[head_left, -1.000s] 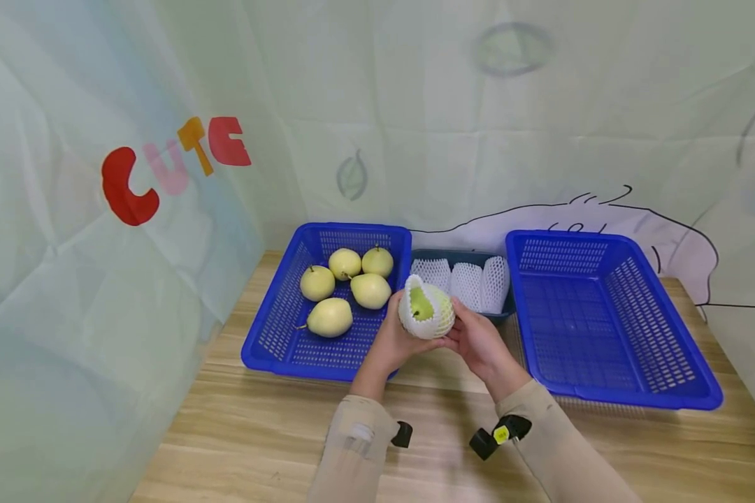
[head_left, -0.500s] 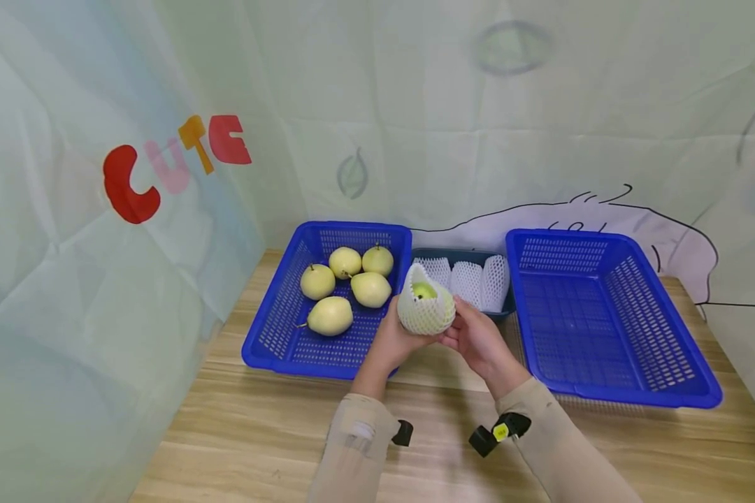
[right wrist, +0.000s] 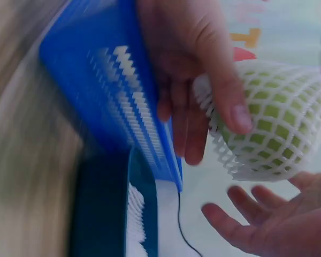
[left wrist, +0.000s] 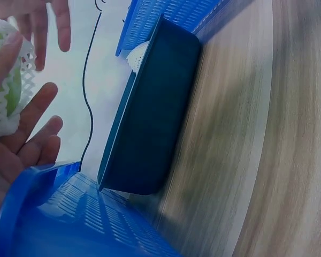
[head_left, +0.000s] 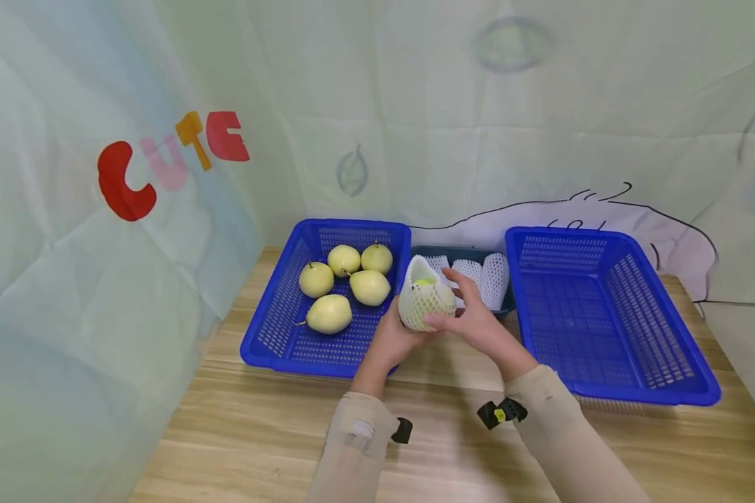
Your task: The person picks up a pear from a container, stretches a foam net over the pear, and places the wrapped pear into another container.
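A pale green pear [head_left: 423, 283] sits inside a white foam net sleeve [head_left: 424, 307], held up over the table between the two baskets. My left hand [head_left: 395, 337] grips the sleeved pear from the left and below, its thumb pressed over the netting in the right wrist view. On the other side my right hand [head_left: 483, 330] is spread around the sleeve, thumb in front and fingers behind. Its fingers [left wrist: 56, 24] look loose and apart from the netting in the left wrist view. The sleeve's upper edge stands up in a point above the fruit.
Several bare pears [head_left: 329, 314] lie in the left blue basket [head_left: 270, 360]. A dark teal tray [left wrist: 144, 118] with several white foam sleeves [head_left: 493, 279] stands behind the hands. At right is another blue basket [head_left: 616, 398]; a printed cloth [head_left: 415, 105] hangs behind.
The pear has been tipped so that its stem end turns up and away. My right hand has shifted from beneath the sleeve to its right side, fingers spreading.
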Motion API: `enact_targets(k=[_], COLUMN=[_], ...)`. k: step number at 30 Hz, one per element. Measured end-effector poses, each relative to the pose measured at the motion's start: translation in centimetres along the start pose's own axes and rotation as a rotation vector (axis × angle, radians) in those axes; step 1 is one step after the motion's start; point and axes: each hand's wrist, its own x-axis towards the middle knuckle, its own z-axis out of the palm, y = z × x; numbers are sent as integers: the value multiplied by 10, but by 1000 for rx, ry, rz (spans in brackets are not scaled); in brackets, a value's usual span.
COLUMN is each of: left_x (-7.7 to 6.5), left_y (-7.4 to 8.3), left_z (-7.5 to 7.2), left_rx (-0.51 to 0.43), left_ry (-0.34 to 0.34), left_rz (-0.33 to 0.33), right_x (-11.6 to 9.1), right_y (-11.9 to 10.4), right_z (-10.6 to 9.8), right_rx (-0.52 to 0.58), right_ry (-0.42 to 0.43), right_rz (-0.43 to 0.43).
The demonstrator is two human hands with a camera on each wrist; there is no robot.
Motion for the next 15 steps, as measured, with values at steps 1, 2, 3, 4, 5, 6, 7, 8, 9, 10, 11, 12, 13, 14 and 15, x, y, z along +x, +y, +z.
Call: enact_targets(k=[1,2,3,4,5,6,7,8,9,10,11,12,13,14,15], left_x=[0,0,2,2,2,2,2,3,3,3,3,3,4,3,3], left_y=[0,0,-6,-6,-6,-6,-6,-6,-6,-6,-6,-6,-6,-5,-5], left_z=[-1,-1,0,0,0,0,0,0,1,1,0,0,0,0,0], left_rx=[18,38,59,81,97,108,117,123,128,137,142,148,152,160,175], left_ry=[-6,-14,-18,-26,-36,-47,-57,-66,-73,-77,-79,-80,-80,-77,-70], left_rz=[-5,-13,-20,-26,-24,-21,-16,-13,-9,-7,-5,-4,-3,1,10], right_x=[1,2,4,5,5,6,7,7,7,7,7,7,7,7,6], right_y=[-1,-2,-2,-3,-3,-3,-3,-4,-5,-6,-6,-6,-7,-7,-7], right_z=[0,1,2,2,3,3,2,2,2,1,1,0,-1,-2,-3], right_rx=[-68,-116,-146,-172,-191,-201,-201,-196,-193,-196,-194,-194,-190,-189,-193], right_ry=[-18,-29,-29,-25,-19,-16,-13,-13,-12,-13,-14,-15,-15,-16,-19], right_rz=[-25,-44,-61,-74,-89,-100,-108,-111,-108,-107,-104,-96,-86,-73,-56])
